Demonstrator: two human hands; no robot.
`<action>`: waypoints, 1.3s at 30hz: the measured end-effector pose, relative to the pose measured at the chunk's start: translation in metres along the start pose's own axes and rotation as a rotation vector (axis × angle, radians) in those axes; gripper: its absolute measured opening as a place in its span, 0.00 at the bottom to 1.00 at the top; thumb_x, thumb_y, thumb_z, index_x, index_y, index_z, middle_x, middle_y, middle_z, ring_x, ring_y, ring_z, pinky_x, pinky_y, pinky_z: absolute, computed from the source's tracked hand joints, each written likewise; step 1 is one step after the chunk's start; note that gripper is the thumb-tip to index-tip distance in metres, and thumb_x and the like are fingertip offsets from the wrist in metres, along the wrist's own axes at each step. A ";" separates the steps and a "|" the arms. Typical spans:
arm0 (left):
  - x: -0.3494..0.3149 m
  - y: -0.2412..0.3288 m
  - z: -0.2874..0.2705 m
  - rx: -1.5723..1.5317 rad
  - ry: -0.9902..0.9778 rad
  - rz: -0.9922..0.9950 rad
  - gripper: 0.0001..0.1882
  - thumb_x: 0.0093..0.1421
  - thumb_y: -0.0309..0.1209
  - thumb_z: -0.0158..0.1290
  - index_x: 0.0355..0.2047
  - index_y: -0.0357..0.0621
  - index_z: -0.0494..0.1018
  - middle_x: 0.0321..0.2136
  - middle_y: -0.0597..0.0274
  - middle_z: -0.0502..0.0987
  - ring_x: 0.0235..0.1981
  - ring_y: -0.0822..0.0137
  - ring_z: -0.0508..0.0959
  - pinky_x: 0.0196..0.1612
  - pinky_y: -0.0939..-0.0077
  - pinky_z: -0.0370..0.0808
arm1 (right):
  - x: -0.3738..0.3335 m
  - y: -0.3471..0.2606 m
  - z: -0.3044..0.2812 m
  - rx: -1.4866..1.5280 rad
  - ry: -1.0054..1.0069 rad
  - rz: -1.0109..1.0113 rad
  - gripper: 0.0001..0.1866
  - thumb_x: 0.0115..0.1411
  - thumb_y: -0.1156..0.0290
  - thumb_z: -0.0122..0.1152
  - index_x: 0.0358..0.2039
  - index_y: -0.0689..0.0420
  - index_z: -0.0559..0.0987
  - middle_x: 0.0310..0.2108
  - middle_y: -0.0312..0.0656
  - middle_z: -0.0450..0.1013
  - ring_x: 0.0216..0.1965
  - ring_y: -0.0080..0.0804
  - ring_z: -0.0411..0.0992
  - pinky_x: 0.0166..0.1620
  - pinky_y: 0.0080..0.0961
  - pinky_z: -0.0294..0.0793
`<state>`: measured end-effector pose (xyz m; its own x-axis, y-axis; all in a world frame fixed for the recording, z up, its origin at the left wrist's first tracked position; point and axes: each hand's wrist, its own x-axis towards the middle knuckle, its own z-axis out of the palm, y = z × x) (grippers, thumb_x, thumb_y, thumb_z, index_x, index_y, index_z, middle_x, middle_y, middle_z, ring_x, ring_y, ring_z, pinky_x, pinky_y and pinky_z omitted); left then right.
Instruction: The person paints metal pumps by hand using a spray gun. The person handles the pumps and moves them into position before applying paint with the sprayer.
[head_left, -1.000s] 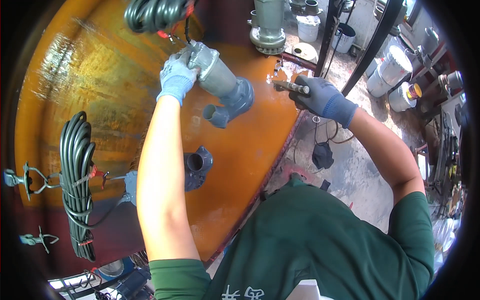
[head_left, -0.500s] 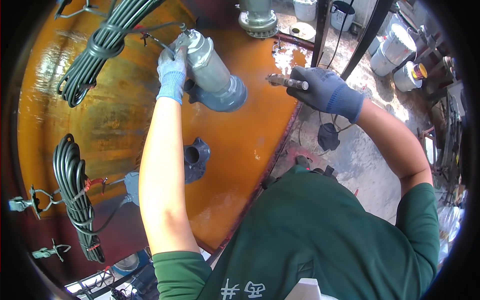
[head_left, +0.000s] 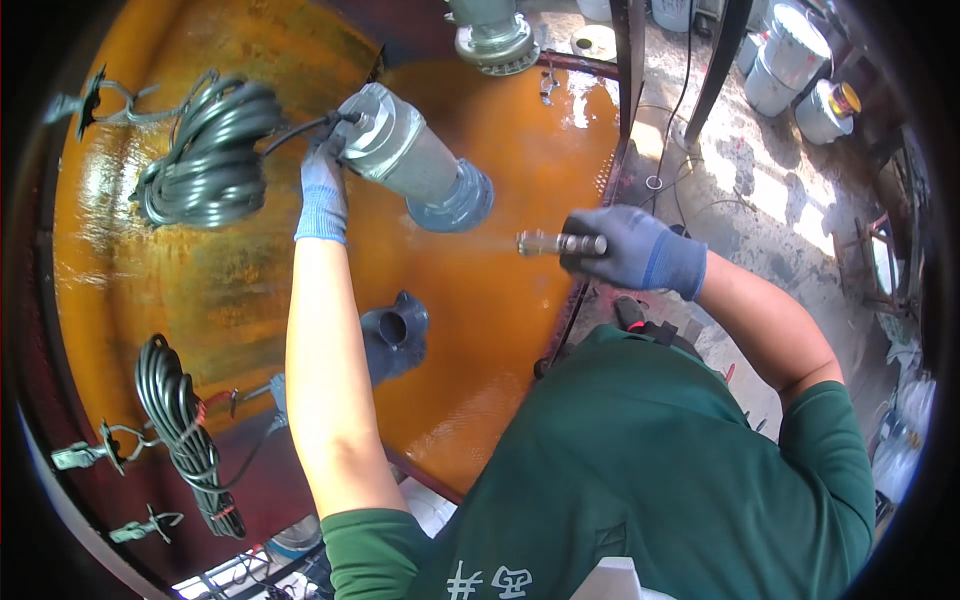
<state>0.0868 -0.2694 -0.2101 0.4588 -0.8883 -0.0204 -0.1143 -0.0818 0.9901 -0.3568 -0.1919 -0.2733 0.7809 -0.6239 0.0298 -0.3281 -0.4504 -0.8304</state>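
Note:
A submersible pump (head_left: 408, 155) hangs tilted at upper middle, its motor body grey and its lower casing painted blue-grey. My left hand (head_left: 325, 180), in a light blue knitted glove, is closed at the pump's top end beside the cable entry; its fingertips are partly hidden. From there a dark cable runs to a thick coil (head_left: 215, 150) hung on the left. Lower right of the pump, my gloved right hand (head_left: 628, 248) grips a metal spray gun (head_left: 548, 243). The nozzle points left, and a faint mist shows in front of it, below the pump.
Behind both hands stands an orange-brown stained booth wall (head_left: 480, 330). A second blue-grey pump (head_left: 390, 340) with a cable coil (head_left: 178, 415) hangs lower left, partly behind my left forearm. Another pump (head_left: 495, 40) is at the top. Dark posts (head_left: 628, 70) and paint buckets (head_left: 790, 60) stand right.
The pump has turned, so its side outlet no longer shows. Its cable coil has swung round to the left. My right hand has moved lower with the spray gun, and mist now shows.

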 end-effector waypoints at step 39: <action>-0.151 -0.006 0.050 0.357 0.339 0.465 0.23 0.66 0.25 0.61 0.61 0.34 0.73 0.57 0.50 0.71 0.56 0.57 0.74 0.60 0.60 0.73 | -0.010 0.047 -0.028 0.026 -0.075 -0.009 0.16 0.67 0.54 0.66 0.42 0.54 0.77 0.34 0.54 0.79 0.41 0.58 0.79 0.44 0.50 0.78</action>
<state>-0.0256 -0.1569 -0.2197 0.5363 -0.6809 0.4988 -0.6237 0.0784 0.7777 -0.3948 -0.2252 -0.2971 0.8216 -0.5700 -0.0038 -0.3080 -0.4383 -0.8444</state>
